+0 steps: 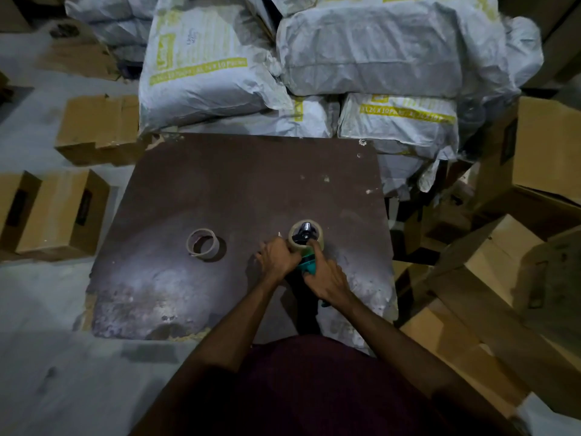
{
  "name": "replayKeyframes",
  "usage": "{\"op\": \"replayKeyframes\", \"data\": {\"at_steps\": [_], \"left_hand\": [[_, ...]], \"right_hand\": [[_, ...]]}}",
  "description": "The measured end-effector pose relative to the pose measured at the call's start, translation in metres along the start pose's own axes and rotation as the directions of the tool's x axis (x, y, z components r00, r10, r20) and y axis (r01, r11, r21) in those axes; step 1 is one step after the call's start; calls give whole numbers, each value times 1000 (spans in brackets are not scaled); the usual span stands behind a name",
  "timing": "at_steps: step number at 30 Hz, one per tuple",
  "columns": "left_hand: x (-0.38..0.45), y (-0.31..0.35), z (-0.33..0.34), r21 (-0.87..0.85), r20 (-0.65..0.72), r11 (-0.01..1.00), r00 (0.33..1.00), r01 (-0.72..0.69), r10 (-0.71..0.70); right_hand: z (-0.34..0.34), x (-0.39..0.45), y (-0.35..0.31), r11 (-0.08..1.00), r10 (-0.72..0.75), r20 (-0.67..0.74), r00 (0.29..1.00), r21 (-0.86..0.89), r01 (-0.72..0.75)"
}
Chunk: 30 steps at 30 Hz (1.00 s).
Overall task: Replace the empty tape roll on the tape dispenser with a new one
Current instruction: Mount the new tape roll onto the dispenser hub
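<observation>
On the dark brown table [220, 190] lies a teal tape dispenser [308, 263] with a pale tape roll [316, 227] seated on its black hub. My left hand [278, 258] grips the dispenser's left side, just below the roll. My right hand [327, 276] holds the teal handle, with its index finger stretched up against the roll's near edge. An empty cardboard tape core [203, 243] stands alone on the table to the left, apart from both hands. Most of the dispenser's body is hidden under my hands.
Grey-white sacks with yellow print [361, 64] are piled against the table's far edge. Cardboard boxes [56, 212] stand on the floor at the left, and more boxes [509, 247] crowd the right side. The table's near edge is chipped.
</observation>
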State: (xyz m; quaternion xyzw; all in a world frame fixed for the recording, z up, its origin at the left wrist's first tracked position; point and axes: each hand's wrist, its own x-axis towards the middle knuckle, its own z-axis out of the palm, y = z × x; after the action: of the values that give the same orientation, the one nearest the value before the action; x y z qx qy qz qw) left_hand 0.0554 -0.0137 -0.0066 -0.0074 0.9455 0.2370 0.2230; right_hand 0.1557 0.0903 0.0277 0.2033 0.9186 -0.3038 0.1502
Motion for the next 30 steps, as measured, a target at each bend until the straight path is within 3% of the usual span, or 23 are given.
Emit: {"op": "replayKeyframes", "data": {"at_steps": [7, 16, 30], "left_hand": [[12, -1, 1, 150, 62, 988, 998, -36, 27], [12, -8, 0, 160, 38, 984, 997, -77, 72], [7, -25, 4, 236, 83, 911, 941, -339, 328]], "right_hand": [[3, 2, 2, 998, -42, 10, 999, -54, 42], [6, 15, 6, 975, -100, 18, 995, -200, 102], [18, 22, 13, 985, 123, 42, 992, -131, -116]]}}
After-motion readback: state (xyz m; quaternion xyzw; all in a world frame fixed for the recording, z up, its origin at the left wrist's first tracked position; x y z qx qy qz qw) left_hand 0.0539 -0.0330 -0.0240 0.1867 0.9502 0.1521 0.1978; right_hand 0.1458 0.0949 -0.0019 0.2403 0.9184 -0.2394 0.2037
